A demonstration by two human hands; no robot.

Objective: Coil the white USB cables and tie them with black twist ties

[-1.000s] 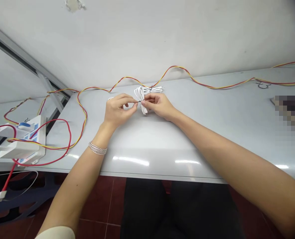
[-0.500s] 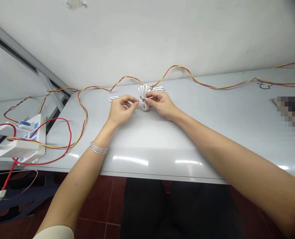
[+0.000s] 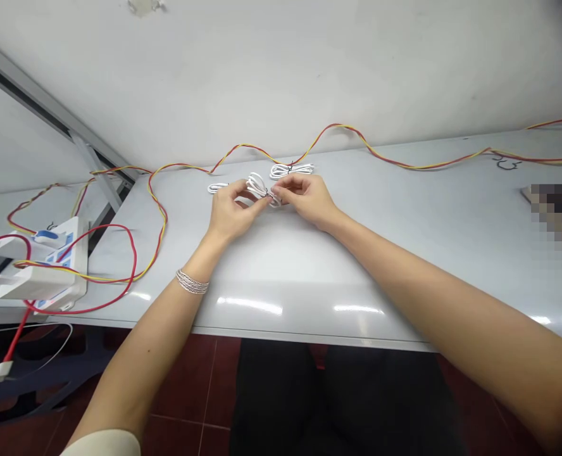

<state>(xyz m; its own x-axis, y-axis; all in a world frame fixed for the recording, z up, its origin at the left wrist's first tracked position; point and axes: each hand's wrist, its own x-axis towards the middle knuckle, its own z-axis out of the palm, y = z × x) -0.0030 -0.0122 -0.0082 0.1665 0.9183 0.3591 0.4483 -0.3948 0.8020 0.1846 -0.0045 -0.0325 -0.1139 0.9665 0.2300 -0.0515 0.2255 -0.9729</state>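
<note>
Two hands at one white cable bundle, over the rear half of the table.

Held bundle [image 3: 257, 185]: folded white loops with a dark tie [image 3: 268, 194] around them; tilted, loops up and toward the left. Whether its underside touches the table [image 3: 285, 266] cannot be told.

Left hand [image 3: 232, 212]: grasps the bundle between thumb and fingers. Silvery bracelet [image 3: 192, 282] on this wrist.

Right hand [image 3: 312, 201]: fingers curled, thumb and forefinger at the bundle's right end, beside the tie. Cannot tell whether they pinch it.

Edges and room: front edge [image 3: 309, 342] well apart from both hands, bare tabletop between, with light reflections. Behind the hands, space is tighter: a tied cable bundle [image 3: 285, 171] lies just behind the right fingertips; a smaller white coil [image 3: 217, 188], partly hidden, lies beside the left hand. A red-yellow twisted wire [image 3: 335, 125] runs near the wall [image 3: 262, 76], then loops forward on the left to the power strip [image 3: 79, 253]. Open surface extends right of the right hand as far as dark curved pieces [image 3: 506, 164] and a pixelated object [image 3: 559, 212].

Markings: blue areas on the power strip; any lettering too small to read.
</note>
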